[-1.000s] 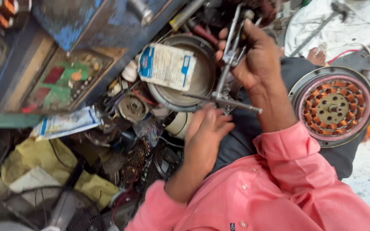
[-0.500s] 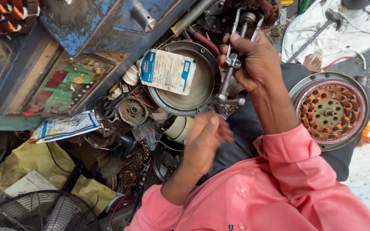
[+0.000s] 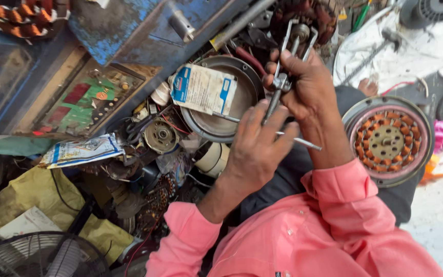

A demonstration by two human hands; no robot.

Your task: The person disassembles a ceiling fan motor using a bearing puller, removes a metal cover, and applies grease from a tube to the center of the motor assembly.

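My right hand (image 3: 306, 87) is closed around a metal gear puller (image 3: 296, 38), holding its frame where the jaws reach up over a dark motor part (image 3: 324, 15). The puller's threaded screw (image 3: 272, 105) runs down toward my left hand (image 3: 256, 151). That hand wraps the thin crossbar (image 3: 303, 142) at the screw's end, fingers laid against the thread. Both hands are raised over my lap, in front of a round metal motor cover (image 3: 242, 97).
A fan stator with copper windings (image 3: 388, 141) rests on my right knee. A white and blue packet (image 3: 203, 88) lies in the metal cover. Loose motor parts, a green circuit board (image 3: 85, 100), a blue metal box (image 3: 129, 25) and a fan grille (image 3: 32, 256) crowd the left.
My left hand has risen from below the crossbar up onto the screw and bar. The puller sits slightly higher, and the view has shifted a little.
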